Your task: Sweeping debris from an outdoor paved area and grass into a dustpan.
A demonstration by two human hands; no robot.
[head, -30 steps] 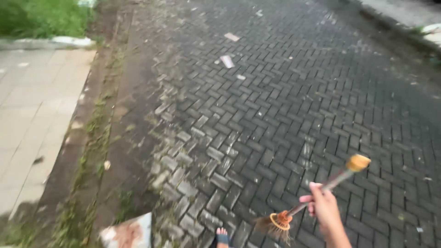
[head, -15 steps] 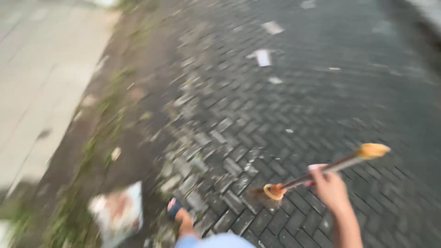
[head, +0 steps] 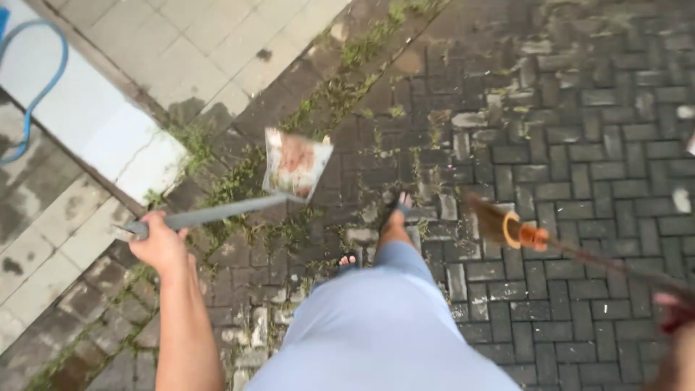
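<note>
My left hand [head: 161, 242] grips the end of a grey handle [head: 217, 212] that carries a flat dustpan [head: 295, 165] with a printed picture on it, held just above the wet brick paving. My right hand [head: 677, 318], at the right edge and blurred, is closed on the stick of a broom [head: 579, 253]. The broom's bristle head [head: 492, 217], bound with an orange ring, points toward my feet. My legs in light blue trousers [head: 384, 318] and my sandalled feet [head: 398, 210] fill the lower middle.
Dark herringbone brick paving [head: 579, 145] with scattered pale litter [head: 680, 199] at the right. A weedy strip [head: 333, 87] borders light paving tiles [head: 217, 43]. A white kerb [head: 108, 123] and a blue hose [head: 43, 72] lie at the upper left.
The view has swung down and left. The dustpan, earlier at the lower left, is now raised in front of me, and my left hand on its handle has come into view. The broom stays at the right.
</note>
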